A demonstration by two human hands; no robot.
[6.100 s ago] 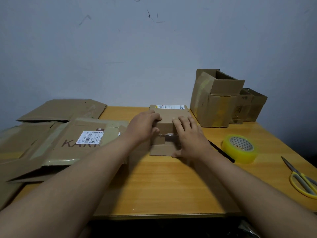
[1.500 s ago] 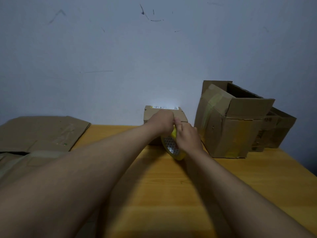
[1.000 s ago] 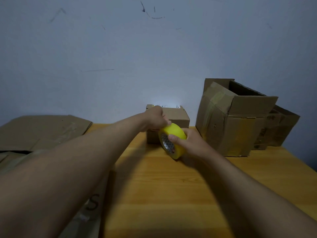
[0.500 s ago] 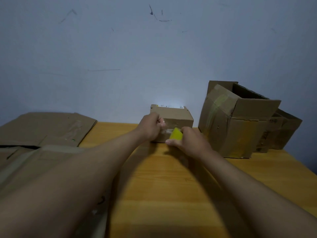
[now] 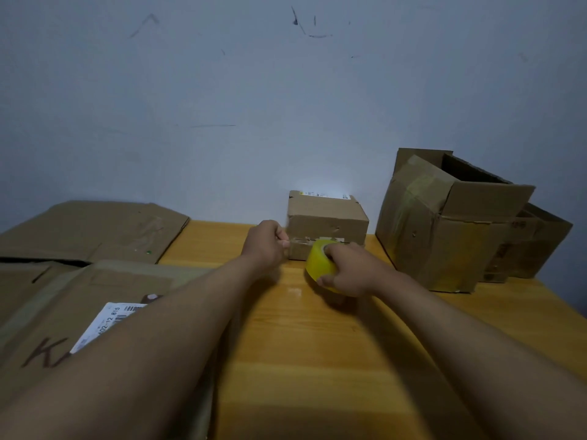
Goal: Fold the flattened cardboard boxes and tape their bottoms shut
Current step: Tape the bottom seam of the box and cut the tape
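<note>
From the head camera, we see the right hand (image 5: 352, 270) has drawn the yellow tape roll (image 5: 319, 265) back toward us and to the right since half a second ago, when only a yellow sliver showed between the hands against the box face. Now much of the roll's outer band shows, just in front of the small cardboard box (image 5: 327, 222) and low over the table (image 5: 317, 344); whether it touches the wood we cannot tell. The right hand's grip is closed round the roll, fingers over the top and thumb underneath. The left hand (image 5: 265, 246) has stayed at the box's lower left corner, its fingers curled with the tips pressed against the near face; what it pinches there is too small for us to make out, so we cannot say it holds the tape end.

The small box stands at the back of the table against the wall, its long axis running left to right, its taped face turned toward us, and a white label (image 5: 324, 194) on its top edge. The roll's round side faces left.

To the right sits a larger open box (image 5: 444, 236) with its flaps up, a second one (image 5: 536, 242) behind it. Flattened cardboard (image 5: 89, 230) lies at the left, the nearer sheet carrying a shipping label (image 5: 104, 322).
</note>
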